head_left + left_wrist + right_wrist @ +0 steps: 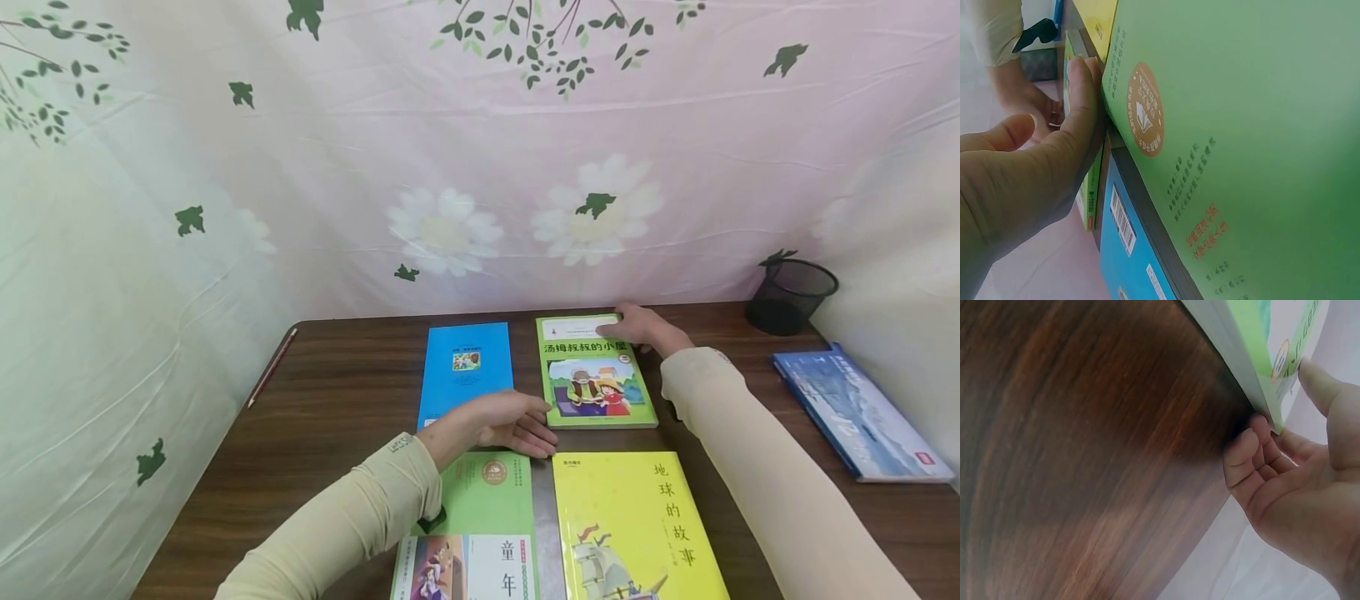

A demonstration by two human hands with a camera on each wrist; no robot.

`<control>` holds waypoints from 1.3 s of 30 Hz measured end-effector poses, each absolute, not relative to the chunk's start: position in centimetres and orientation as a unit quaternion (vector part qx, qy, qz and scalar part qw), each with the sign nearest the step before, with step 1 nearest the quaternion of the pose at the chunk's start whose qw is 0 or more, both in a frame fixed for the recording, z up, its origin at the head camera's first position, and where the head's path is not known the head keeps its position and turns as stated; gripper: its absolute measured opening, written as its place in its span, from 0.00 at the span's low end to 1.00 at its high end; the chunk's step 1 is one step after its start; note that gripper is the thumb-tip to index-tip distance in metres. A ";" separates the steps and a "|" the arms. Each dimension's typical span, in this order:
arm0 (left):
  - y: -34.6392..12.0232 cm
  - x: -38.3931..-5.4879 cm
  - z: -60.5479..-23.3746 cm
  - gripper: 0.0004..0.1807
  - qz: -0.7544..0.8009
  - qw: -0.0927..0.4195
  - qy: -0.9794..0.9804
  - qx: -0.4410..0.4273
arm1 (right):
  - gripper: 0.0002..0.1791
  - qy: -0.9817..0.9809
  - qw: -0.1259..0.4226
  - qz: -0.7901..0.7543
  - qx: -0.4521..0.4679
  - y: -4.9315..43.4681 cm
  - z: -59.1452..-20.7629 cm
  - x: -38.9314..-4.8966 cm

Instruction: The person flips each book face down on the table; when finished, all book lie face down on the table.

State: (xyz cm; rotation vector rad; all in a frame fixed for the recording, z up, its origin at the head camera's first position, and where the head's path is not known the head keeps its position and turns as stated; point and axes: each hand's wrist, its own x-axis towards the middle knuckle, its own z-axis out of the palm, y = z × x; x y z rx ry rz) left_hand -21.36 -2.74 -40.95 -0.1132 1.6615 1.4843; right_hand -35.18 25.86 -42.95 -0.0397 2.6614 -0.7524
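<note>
At the far right of a two-by-two layout of books lies a green storybook point(596, 354) with a cartoon cover. My right hand point(643, 327) holds its far right corner, thumb on the cover; in the right wrist view the curled fingers point(1244, 450) sit at the book's edge. My left hand point(510, 421) hovers between the books with fingers extended, their tips close by the storybook's near left corner. Below that hand is a green-and-white book point(480, 500), partly hidden by the left forearm. A blue book point(457, 379) lies beyond it, and a yellow book point(622, 508) is at near right.
A black mesh pen cup point(787, 296) stands at the table's back right. Nearer along the right edge lies a blue-and-white book point(862, 417). A pencil point(272, 367) lies along the left table edge. Patterned fabric point(480, 167) encloses the back and sides.
</note>
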 end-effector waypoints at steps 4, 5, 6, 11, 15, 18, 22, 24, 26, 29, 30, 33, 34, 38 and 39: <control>-2.6 -21.4 -41.0 0.26 0.614 0.444 0.650 -0.056 | 0.35 0.945 0.177 -0.275 -0.011 25.8 -43.0 -35.1; -2.6 -21.4 -41.0 0.27 0.620 0.444 0.644 -0.061 | 0.34 0.945 0.175 -0.275 -0.010 25.8 -43.0 -35.1; -2.6 -21.4 -41.0 0.27 0.625 0.444 0.639 -0.065 | 0.32 0.946 0.173 -0.275 -0.008 25.7 -42.9 -35.1; -2.7 -21.4 -41.0 0.27 0.647 0.440 0.617 -0.080 | 0.30 0.947 0.168 -0.274 0.002 25.5 -42.8 -34.9; -2.7 -21.4 -41.1 0.25 0.660 0.438 0.604 -0.087 | 0.32 0.946 0.169 -0.277 0.007 25.5 -42.7 -34.9; -2.8 -21.5 -41.2 0.24 0.666 0.440 0.595 -0.091 | 0.34 0.946 0.168 -0.276 0.008 25.4 -42.7 -34.9; -2.8 -21.5 -41.2 0.25 0.669 0.447 0.586 -0.094 | 0.35 0.947 0.168 -0.273 0.008 25.3 -42.8 -34.9; -2.9 -21.4 -41.1 0.25 0.666 0.448 0.589 -0.092 | 0.37 0.947 0.168 -0.273 0.007 25.2 -42.7 -34.9; -2.9 -21.4 -41.1 0.25 0.660 0.448 0.596 -0.089 | 0.38 0.947 0.168 -0.275 0.005 25.2 -42.7 -34.8; -2.9 -21.4 -41.2 0.25 0.651 0.445 0.609 -0.084 | 0.41 0.946 0.167 -0.277 0.003 25.1 -42.6 -34.6; -2.9 -21.4 -41.2 0.25 0.650 0.444 0.611 -0.083 | 0.41 0.946 0.166 -0.277 0.003 25.1 -42.6 -34.6; -2.9 -21.4 -41.3 0.24 0.648 0.441 0.615 -0.082 | 0.41 0.946 0.166 -0.277 0.007 25.1 -42.6 -34.6; -2.9 -21.4 -41.3 0.24 0.648 0.440 0.616 -0.084 | 0.41 0.946 0.166 -0.277 0.008 25.1 -42.6 -34.7; -2.9 -21.4 -41.4 0.25 0.649 0.439 0.614 -0.092 | 0.40 0.947 0.166 -0.276 0.011 25.2 -42.6 -34.7; -2.8 -21.5 -41.3 0.25 0.649 0.439 0.614 -0.093 | 0.40 0.947 0.167 -0.276 0.011 25.1 -42.6 -34.7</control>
